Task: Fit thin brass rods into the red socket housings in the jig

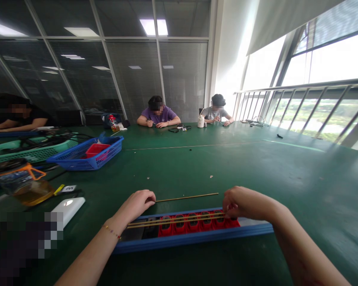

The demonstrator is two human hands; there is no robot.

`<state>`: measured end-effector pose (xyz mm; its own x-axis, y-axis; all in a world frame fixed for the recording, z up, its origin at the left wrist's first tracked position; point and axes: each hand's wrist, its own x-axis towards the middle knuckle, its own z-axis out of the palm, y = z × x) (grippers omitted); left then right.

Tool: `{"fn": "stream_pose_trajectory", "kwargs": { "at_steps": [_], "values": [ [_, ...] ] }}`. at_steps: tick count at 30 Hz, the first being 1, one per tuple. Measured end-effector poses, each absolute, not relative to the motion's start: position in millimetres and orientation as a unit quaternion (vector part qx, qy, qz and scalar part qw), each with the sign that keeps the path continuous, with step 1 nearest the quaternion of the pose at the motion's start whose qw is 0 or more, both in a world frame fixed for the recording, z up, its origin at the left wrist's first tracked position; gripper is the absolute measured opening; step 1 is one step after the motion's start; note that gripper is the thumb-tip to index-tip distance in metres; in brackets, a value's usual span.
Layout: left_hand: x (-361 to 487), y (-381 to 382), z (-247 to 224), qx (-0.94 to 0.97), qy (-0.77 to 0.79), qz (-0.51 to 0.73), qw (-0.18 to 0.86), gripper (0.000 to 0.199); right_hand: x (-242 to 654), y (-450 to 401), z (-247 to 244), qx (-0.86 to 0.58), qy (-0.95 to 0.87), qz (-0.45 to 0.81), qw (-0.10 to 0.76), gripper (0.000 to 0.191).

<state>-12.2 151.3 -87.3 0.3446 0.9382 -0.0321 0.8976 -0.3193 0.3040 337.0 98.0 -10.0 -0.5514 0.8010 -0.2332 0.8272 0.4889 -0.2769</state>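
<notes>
Head view: thin sticks (pixel 179 219) lie over the tray (pixel 197 240) — likely light, stiff, snappable, best held by the ends. Right hand (pixel 238 200) pinches their right tips; left hand (pixel 139 204) curls at a lone stick (pixel 187 197) beyond the tray — grip unclear.

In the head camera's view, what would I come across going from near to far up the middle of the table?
Blue tray → loose thin stick → small pale scrap → white jar → glass partition beyond the table.
</notes>
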Motion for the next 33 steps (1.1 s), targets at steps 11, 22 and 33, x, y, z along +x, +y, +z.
{"fn": "stream_pose_trajectory", "kwargs": {
  "at_steps": [11,22,33],
  "values": [
    [-17,152,-92,0.790,0.600,0.078,0.100,0.013,399,102,9,0.552,0.827,-0.102,-0.042,0.021],
    [-12,149,-88,0.790,0.595,0.081,0.126,0.029,368,132,-36,0.561,0.824,-0.087,-0.005,0.018],
    [-14,151,-91,0.795,0.585,0.085,0.134,0.018,341,147,-74,0.487,0.864,-0.125,-0.022,0.038]
  ]
}}
